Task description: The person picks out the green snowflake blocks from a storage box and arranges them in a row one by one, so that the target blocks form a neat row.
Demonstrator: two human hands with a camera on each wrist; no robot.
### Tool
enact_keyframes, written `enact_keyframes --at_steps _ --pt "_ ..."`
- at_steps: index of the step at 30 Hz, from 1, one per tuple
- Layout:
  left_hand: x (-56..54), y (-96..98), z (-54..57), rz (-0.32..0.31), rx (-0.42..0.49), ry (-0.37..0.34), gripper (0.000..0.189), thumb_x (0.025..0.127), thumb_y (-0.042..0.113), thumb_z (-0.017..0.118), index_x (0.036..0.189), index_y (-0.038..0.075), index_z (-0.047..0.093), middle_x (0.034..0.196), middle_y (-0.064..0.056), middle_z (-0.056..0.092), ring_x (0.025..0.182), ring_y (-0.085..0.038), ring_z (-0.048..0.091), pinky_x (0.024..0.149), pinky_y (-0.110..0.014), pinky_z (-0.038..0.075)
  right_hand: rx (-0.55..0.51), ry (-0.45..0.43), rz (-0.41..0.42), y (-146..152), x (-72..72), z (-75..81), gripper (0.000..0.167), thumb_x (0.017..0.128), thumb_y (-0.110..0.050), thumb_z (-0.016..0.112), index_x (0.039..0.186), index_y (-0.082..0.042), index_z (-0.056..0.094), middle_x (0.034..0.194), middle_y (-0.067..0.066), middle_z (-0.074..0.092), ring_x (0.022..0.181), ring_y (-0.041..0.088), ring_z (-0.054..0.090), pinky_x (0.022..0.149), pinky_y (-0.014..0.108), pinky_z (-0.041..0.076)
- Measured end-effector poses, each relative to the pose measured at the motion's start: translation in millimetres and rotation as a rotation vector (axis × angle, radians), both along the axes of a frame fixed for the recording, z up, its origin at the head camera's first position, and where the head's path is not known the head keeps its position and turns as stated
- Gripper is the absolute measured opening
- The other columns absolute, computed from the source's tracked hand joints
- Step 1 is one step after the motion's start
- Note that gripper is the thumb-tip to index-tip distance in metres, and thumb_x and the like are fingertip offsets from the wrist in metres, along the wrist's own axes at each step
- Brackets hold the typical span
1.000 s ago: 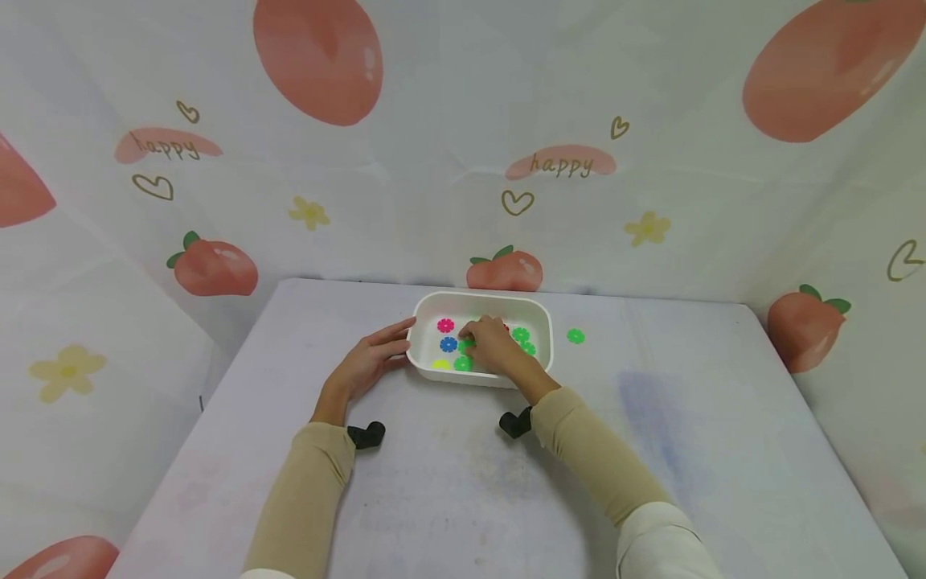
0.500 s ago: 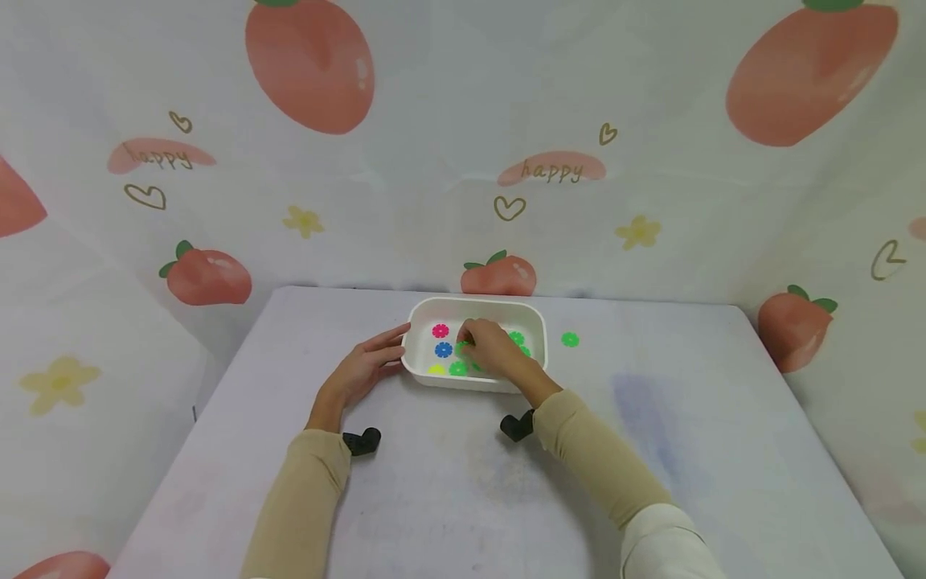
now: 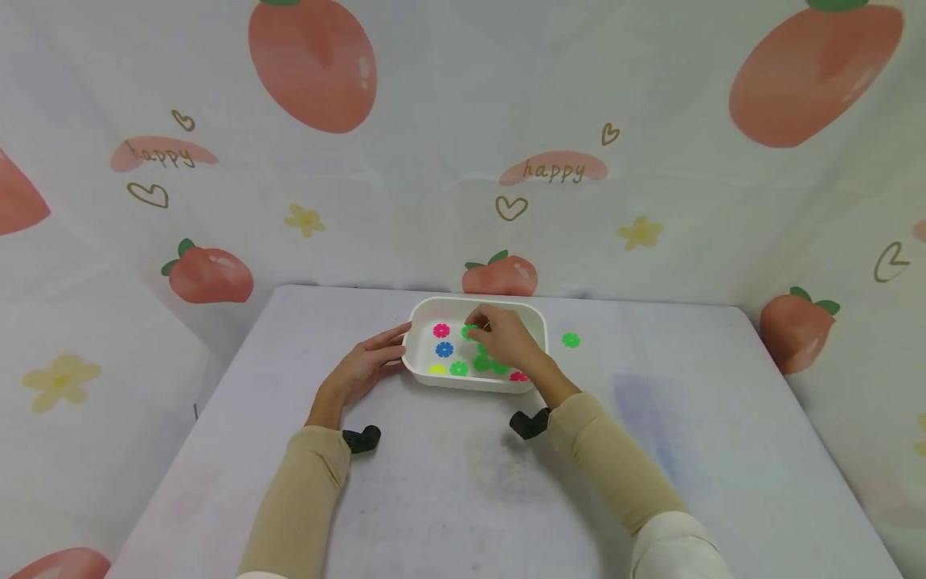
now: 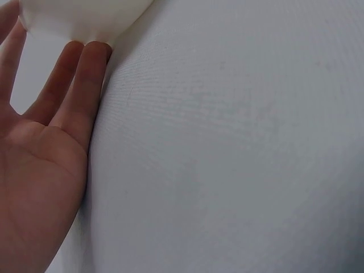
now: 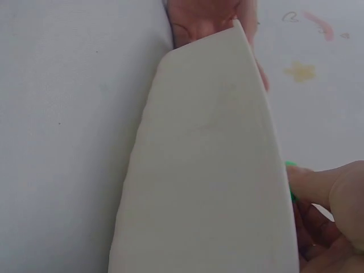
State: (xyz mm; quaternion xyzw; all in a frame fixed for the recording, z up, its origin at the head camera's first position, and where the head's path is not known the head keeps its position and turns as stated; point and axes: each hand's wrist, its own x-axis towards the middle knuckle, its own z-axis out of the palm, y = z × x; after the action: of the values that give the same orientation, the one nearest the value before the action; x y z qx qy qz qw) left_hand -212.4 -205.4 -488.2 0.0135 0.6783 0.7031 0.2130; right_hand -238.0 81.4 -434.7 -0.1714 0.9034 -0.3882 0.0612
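Observation:
A white rectangular tub (image 3: 544, 342) holds several small notched plastic discs. My left hand (image 3: 359, 371) touches the tub's left end with its fingers extended; in the left wrist view, fingertips (image 4: 94, 51) rest against the tub wall. Over the tub's inside, my right hand (image 3: 506, 336) pinches a green notched disc (image 3: 469, 332) between thumb and fingers. To the left of it lie a pink disc (image 3: 441, 330), a blue disc (image 3: 444, 350) and a yellow disc (image 3: 437, 369). Other green discs are partly hidden under the right hand. The tub wall (image 5: 205, 148) covers much of the right wrist view.
One green disc (image 3: 571, 340) lies outside, right of the tub, on the white-covered table (image 3: 434, 498). Behind the table hangs a cloth (image 3: 434, 161) printed with peaches. A black device (image 3: 530, 424) is at the right wrist, another black device (image 3: 363, 439) at the left.
My right hand has risen a little and shifted right, with a green disc now visible in its fingers. A pink disc near the front right is uncovered. The left hand stays against the tub.

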Motion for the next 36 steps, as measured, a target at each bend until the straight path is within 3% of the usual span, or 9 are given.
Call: enact_keyframes --at_steps 10,15,28,36 --pt "0.5 -0.8 -0.2 0.001 -0.014 -0.006 0.055 0.104 0.019 0.058 0.157 0.024 0.042 0.163 -0.011 0.039 0.143 -0.025 0.046 0.124 -0.049 0.035 -0.118 0.015 -0.044 22 2.7 2.3 0.021 0.098 -0.018 0.069 0.117 -0.009 0.068 0.108 0.008 0.073 0.097 0.022 0.068 0.082 0.03 0.061" --pt "1.0 0.4 2.3 0.011 -0.024 -0.009 0.055 0.103 0.02 0.059 0.156 0.025 0.044 0.162 -0.009 0.04 0.141 -0.023 0.047 0.123 -0.047 0.037 -0.176 0.019 -0.071 31 5.1 5.4 0.02 0.098 -0.018 0.068 0.117 -0.01 0.069 0.103 0.009 0.073 0.091 0.022 0.066 0.076 0.026 0.057" --pt "0.1 -0.1 2.2 0.024 -0.031 -0.019 0.054 0.103 0.021 0.06 0.155 0.027 0.045 0.161 -0.009 0.041 0.139 -0.022 0.048 0.122 -0.044 0.04 -0.255 0.061 -0.149 56 8.3 9.2 0.021 0.099 -0.016 0.066 0.118 -0.007 0.068 0.11 0.014 0.071 0.097 0.027 0.065 0.083 0.029 0.055" --pt "0.0 1.4 2.9 0.025 -0.019 -0.031 0.053 0.102 0.018 0.06 0.154 0.026 0.047 0.159 -0.007 0.043 0.141 -0.024 0.047 0.123 -0.047 0.038 -0.245 0.071 -0.215 69 12.3 8.1 0.024 0.099 -0.017 0.066 0.121 -0.007 0.067 0.112 0.015 0.071 0.098 0.027 0.064 0.081 0.026 0.054"
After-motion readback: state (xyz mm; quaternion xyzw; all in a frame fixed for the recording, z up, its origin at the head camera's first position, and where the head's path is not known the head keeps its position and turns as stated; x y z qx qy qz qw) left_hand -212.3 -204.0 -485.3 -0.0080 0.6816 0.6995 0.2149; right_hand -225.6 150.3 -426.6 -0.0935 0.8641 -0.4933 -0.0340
